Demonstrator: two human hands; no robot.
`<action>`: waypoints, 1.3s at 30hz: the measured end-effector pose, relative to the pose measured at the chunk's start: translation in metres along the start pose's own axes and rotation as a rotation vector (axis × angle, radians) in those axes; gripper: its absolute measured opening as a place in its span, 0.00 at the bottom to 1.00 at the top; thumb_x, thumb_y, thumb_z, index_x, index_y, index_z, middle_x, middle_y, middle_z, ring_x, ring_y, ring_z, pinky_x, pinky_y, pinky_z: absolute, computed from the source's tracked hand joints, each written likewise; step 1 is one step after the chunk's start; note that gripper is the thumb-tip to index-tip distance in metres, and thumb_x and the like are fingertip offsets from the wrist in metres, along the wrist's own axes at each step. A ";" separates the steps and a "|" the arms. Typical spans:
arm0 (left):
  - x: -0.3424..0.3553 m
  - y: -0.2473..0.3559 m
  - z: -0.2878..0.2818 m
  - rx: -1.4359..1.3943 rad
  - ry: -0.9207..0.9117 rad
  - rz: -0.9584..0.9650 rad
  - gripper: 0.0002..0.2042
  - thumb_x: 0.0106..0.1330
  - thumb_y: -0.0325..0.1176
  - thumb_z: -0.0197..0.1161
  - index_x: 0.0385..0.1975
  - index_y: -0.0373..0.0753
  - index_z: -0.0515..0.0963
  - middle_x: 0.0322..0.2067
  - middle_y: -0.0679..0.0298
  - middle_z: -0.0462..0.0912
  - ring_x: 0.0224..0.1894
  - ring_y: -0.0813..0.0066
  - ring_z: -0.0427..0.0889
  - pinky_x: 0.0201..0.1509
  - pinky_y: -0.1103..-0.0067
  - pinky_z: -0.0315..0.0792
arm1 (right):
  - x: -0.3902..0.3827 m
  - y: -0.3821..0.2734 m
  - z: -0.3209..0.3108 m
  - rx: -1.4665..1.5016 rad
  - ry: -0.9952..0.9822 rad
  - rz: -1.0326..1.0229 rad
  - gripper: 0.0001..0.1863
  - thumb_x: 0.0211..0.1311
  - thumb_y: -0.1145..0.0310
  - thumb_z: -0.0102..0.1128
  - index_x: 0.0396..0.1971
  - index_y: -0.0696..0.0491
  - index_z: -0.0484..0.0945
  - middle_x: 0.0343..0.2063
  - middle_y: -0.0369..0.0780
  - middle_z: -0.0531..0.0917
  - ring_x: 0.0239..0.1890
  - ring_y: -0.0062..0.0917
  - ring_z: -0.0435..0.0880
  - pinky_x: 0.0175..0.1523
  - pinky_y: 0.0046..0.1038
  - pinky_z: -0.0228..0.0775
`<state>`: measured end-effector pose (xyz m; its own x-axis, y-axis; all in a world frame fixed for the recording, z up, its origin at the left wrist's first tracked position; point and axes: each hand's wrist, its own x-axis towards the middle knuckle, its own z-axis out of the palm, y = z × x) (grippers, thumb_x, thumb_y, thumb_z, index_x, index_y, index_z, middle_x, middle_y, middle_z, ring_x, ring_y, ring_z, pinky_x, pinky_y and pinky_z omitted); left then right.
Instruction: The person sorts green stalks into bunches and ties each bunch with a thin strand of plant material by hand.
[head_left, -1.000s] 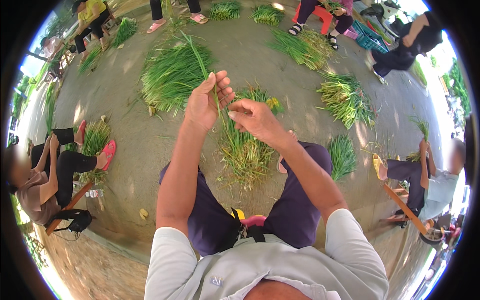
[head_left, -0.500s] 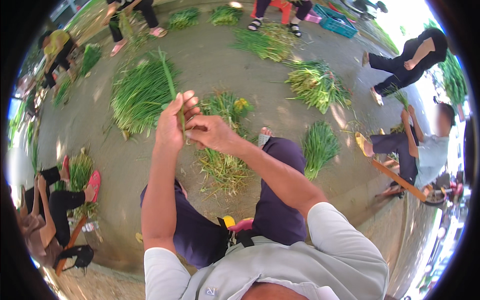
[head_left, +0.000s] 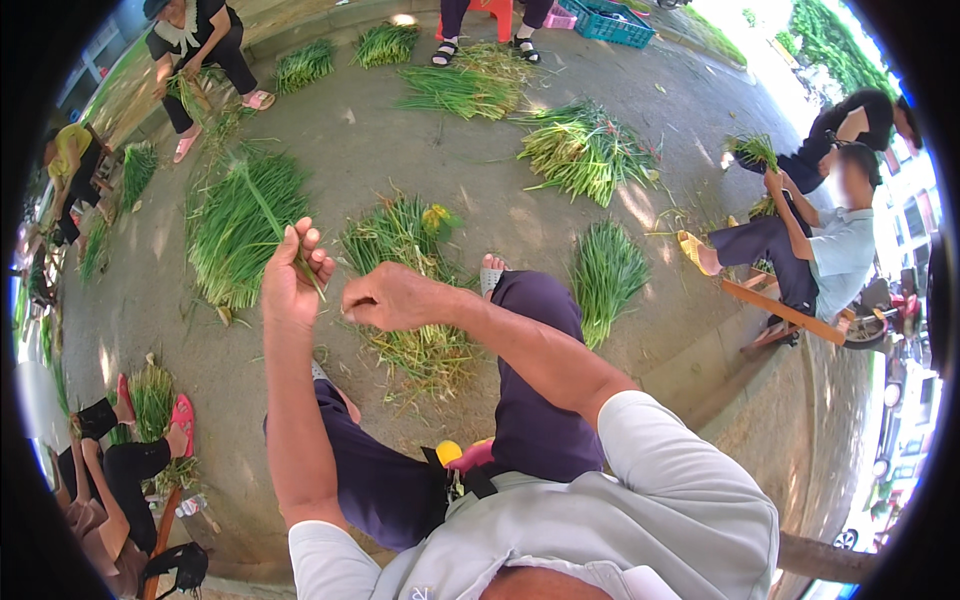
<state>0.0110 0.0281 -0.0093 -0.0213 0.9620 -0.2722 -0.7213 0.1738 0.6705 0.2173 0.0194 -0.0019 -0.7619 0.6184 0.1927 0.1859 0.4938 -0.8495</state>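
A large green pile (head_left: 250,230) lies on the ground with a mixed green-and-yellow heap (head_left: 425,350) to its right, and above the heap the right hand (head_left: 395,297), at the stalks' lower ends half a second ago, is now apart, fingertips bunched, any scrap between them impossible to make out. The left hand (head_left: 292,285) alone now clasps the slim green stalks (head_left: 268,210), their tips leaning left before the pile; a small chest patch (head_left: 420,592), cut off at the bottom edge, bears a mark.

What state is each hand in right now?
Left hand: partly closed, holding green stalks.
Right hand: curled; whether it holds anything cannot be told.
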 end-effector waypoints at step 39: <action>-0.017 0.012 -0.005 -0.092 -0.042 0.128 0.14 0.76 0.38 0.53 0.50 0.34 0.76 0.34 0.65 0.82 0.32 0.75 0.78 0.42 0.75 0.80 | -0.011 0.034 0.012 -0.600 -0.196 -0.011 0.10 0.60 0.66 0.58 0.39 0.50 0.82 0.34 0.43 0.84 0.43 0.40 0.82 0.47 0.41 0.73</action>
<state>-0.0011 0.0128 0.0000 -0.0894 0.9833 -0.1583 -0.7753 0.0311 0.6309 0.2243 0.0222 -0.0385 -0.8546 0.5161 0.0577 0.4501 0.7915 -0.4135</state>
